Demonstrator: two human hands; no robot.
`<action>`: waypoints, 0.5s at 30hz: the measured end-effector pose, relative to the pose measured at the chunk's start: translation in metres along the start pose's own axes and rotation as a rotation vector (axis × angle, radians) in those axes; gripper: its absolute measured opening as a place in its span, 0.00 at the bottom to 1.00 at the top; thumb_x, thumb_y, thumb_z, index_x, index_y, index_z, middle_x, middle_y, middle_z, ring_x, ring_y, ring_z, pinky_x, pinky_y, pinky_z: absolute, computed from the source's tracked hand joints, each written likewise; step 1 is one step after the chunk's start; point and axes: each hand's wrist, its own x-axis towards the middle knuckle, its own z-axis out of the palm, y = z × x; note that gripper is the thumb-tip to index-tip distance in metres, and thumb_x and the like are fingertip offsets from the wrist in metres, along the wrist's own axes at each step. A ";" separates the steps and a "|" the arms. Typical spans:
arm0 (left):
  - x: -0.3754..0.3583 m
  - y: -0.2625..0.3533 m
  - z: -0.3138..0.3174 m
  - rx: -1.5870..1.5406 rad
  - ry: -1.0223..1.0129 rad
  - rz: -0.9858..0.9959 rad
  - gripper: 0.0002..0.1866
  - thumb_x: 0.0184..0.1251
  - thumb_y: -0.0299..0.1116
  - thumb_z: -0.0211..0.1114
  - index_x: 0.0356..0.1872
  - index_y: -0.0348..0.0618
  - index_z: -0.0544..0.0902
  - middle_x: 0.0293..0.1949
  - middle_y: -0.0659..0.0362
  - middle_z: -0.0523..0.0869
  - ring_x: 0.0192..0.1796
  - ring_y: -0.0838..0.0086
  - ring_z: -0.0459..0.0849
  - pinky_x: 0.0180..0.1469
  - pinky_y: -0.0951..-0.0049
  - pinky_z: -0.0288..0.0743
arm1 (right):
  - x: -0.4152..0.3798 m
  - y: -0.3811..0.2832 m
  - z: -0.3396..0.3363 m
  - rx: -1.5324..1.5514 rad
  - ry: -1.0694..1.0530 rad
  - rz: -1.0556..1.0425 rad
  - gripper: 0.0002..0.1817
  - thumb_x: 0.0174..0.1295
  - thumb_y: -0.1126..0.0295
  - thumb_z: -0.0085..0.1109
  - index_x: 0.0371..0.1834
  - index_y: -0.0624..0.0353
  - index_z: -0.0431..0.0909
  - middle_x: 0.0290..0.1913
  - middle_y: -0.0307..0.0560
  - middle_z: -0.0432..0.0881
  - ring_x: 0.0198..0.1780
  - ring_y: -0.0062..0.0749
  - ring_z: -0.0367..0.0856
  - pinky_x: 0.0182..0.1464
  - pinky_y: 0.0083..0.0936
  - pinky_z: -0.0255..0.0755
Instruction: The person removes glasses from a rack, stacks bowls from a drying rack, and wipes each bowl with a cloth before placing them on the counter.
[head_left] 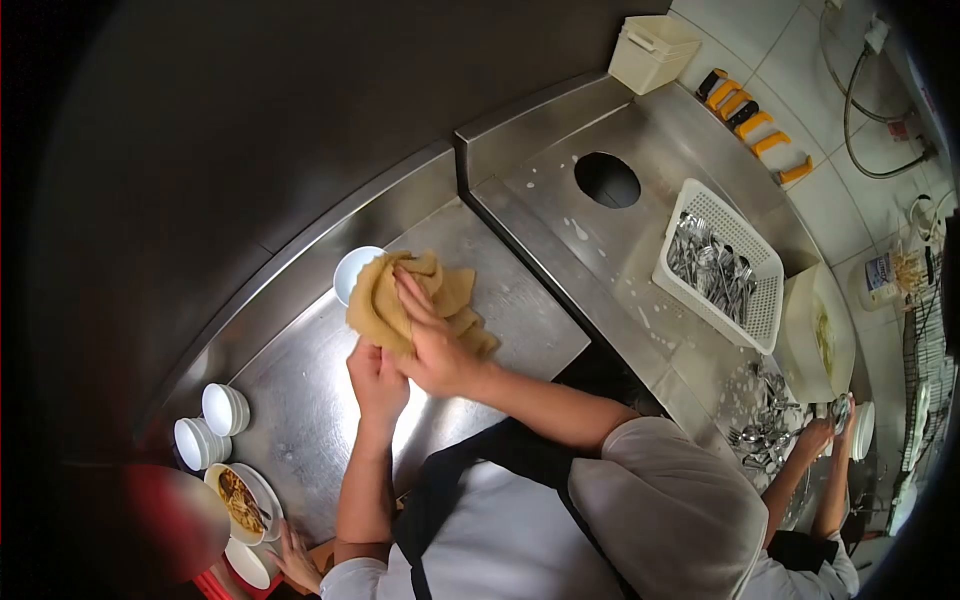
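Note:
A yellow-brown cloth (385,300) is bunched up over the steel counter (300,400). My left hand (378,382) is closed at the lower edge of the cloth. Laid across its folds, my right hand (438,350) presses into the fabric with its fingers together, gripping it. Whatever the folds may cover is hidden. A white bowl (356,270) shows just beyond the cloth, which overlaps its right side.
Stacked white bowls (203,442) and a dish of food (240,502) stand at lower left, near another person's hand (297,560). A cutlery basket (720,265) sits right. Another person's hands (818,435) handle cutlery (765,435). The counter has a round hole (607,180).

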 end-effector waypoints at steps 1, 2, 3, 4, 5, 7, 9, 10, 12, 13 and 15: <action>-0.009 0.009 0.000 -0.145 -0.041 -0.169 0.12 0.77 0.31 0.55 0.48 0.33 0.81 0.36 0.62 0.85 0.38 0.82 0.81 0.42 0.78 0.76 | 0.006 0.003 0.003 0.031 0.083 0.081 0.28 0.69 0.58 0.55 0.61 0.73 0.72 0.67 0.70 0.69 0.69 0.50 0.71 0.68 0.37 0.64; -0.017 0.008 -0.001 -0.199 -0.067 -0.150 0.11 0.77 0.30 0.55 0.50 0.33 0.81 0.38 0.62 0.85 0.40 0.83 0.80 0.44 0.77 0.76 | 0.016 0.014 -0.005 0.222 -0.032 0.448 0.27 0.70 0.56 0.54 0.56 0.74 0.75 0.57 0.67 0.75 0.60 0.49 0.76 0.61 0.36 0.68; -0.025 0.008 0.003 -0.208 -0.049 -0.100 0.13 0.77 0.31 0.56 0.51 0.32 0.80 0.45 0.60 0.85 0.45 0.80 0.81 0.51 0.76 0.75 | 0.022 0.023 -0.014 0.414 -0.166 0.813 0.27 0.71 0.53 0.54 0.51 0.75 0.77 0.47 0.64 0.82 0.51 0.47 0.81 0.54 0.36 0.73; -0.029 0.004 0.005 -0.265 -0.003 -0.067 0.13 0.77 0.32 0.57 0.53 0.32 0.79 0.47 0.59 0.85 0.47 0.79 0.81 0.52 0.75 0.75 | 0.027 0.011 -0.014 0.742 0.017 0.664 0.26 0.73 0.51 0.51 0.44 0.71 0.80 0.31 0.50 0.83 0.35 0.39 0.81 0.40 0.32 0.73; -0.027 -0.001 0.008 -0.317 0.050 -0.022 0.14 0.77 0.32 0.57 0.54 0.33 0.78 0.48 0.58 0.85 0.48 0.79 0.81 0.53 0.75 0.75 | 0.017 0.012 -0.009 0.527 -0.013 0.479 0.25 0.74 0.55 0.48 0.53 0.71 0.77 0.44 0.56 0.83 0.47 0.43 0.81 0.51 0.34 0.73; -0.013 -0.003 0.018 -0.550 0.262 -0.033 0.13 0.78 0.29 0.53 0.56 0.33 0.77 0.49 0.58 0.84 0.49 0.80 0.80 0.53 0.79 0.73 | 0.003 0.003 0.016 0.387 0.125 0.195 0.26 0.73 0.59 0.48 0.62 0.73 0.71 0.60 0.64 0.76 0.62 0.51 0.75 0.64 0.37 0.67; -0.009 -0.014 0.016 -0.452 0.274 -0.084 0.14 0.78 0.30 0.52 0.57 0.33 0.77 0.49 0.58 0.85 0.49 0.78 0.82 0.52 0.78 0.75 | -0.012 -0.006 0.013 -0.045 -0.081 -0.103 0.28 0.70 0.65 0.50 0.68 0.74 0.64 0.70 0.69 0.65 0.72 0.58 0.64 0.73 0.40 0.56; -0.013 -0.020 0.012 -0.312 0.225 -0.078 0.13 0.78 0.30 0.54 0.55 0.33 0.78 0.47 0.58 0.86 0.48 0.77 0.83 0.51 0.77 0.76 | -0.020 0.001 0.015 -0.125 -0.112 -0.111 0.29 0.68 0.66 0.52 0.68 0.75 0.64 0.70 0.70 0.65 0.72 0.59 0.63 0.73 0.39 0.57; -0.023 -0.020 -0.004 -0.067 0.037 -0.134 0.13 0.77 0.31 0.56 0.53 0.33 0.80 0.44 0.59 0.87 0.45 0.76 0.84 0.48 0.76 0.77 | -0.008 0.006 0.010 0.034 -0.129 0.100 0.29 0.68 0.66 0.52 0.68 0.74 0.65 0.67 0.69 0.68 0.70 0.58 0.67 0.70 0.39 0.60; -0.028 -0.015 -0.013 0.039 -0.099 -0.193 0.13 0.76 0.31 0.57 0.53 0.33 0.80 0.43 0.59 0.87 0.43 0.76 0.84 0.47 0.76 0.78 | 0.001 0.010 0.006 0.112 -0.134 0.214 0.28 0.69 0.65 0.52 0.68 0.74 0.65 0.66 0.69 0.70 0.69 0.57 0.69 0.69 0.39 0.62; -0.031 -0.001 -0.021 -0.114 -0.209 -0.221 0.14 0.75 0.31 0.59 0.55 0.32 0.80 0.47 0.57 0.86 0.49 0.75 0.83 0.53 0.74 0.75 | 0.032 0.018 -0.015 0.670 -0.241 0.652 0.23 0.71 0.62 0.54 0.60 0.70 0.74 0.51 0.49 0.84 0.51 0.30 0.82 0.55 0.28 0.74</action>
